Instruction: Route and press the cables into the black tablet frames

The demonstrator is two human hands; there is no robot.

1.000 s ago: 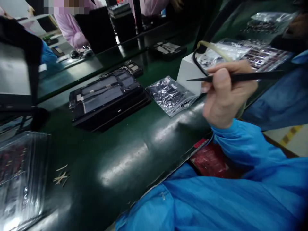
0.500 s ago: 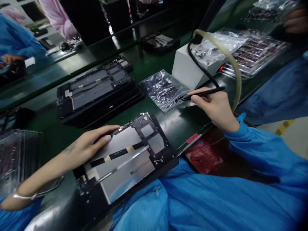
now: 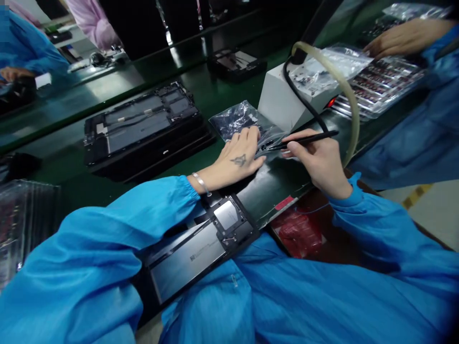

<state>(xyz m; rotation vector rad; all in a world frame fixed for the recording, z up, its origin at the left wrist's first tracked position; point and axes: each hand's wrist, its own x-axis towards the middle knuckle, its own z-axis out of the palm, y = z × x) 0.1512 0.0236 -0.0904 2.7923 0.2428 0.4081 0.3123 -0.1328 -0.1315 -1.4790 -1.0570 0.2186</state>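
Note:
My left hand (image 3: 238, 155) lies over the near part of a clear plastic bag (image 3: 234, 117), fingers stretched out and thumb apart. Small dark pieces show in the bag beside the thumb. My right hand (image 3: 321, 160) is closed around black tweezers (image 3: 308, 138), whose tips reach the bag's edge near my left fingers. Whether the tips grip a piece is too small to tell. Below my left forearm, an opened tablet (image 3: 190, 258) with silver panels leans at the bench edge against my blue gown. My left sleeve covers part of it.
A stack of opened tablets (image 3: 143, 124) stands left of the bag. Behind the bag is a white box (image 3: 281, 102) with a red light, a pale hose (image 3: 344, 81) and a black cable. Parts trays (image 3: 387, 86) lie right, near a co-worker's hand (image 3: 401, 38). More clear trays (image 3: 25, 220) stand left.
My left hand has let go of the tablet and moved right onto the plastic bag. My right hand with the tweezers has hardly moved. A co-worker's hand has reached over the parts trays.

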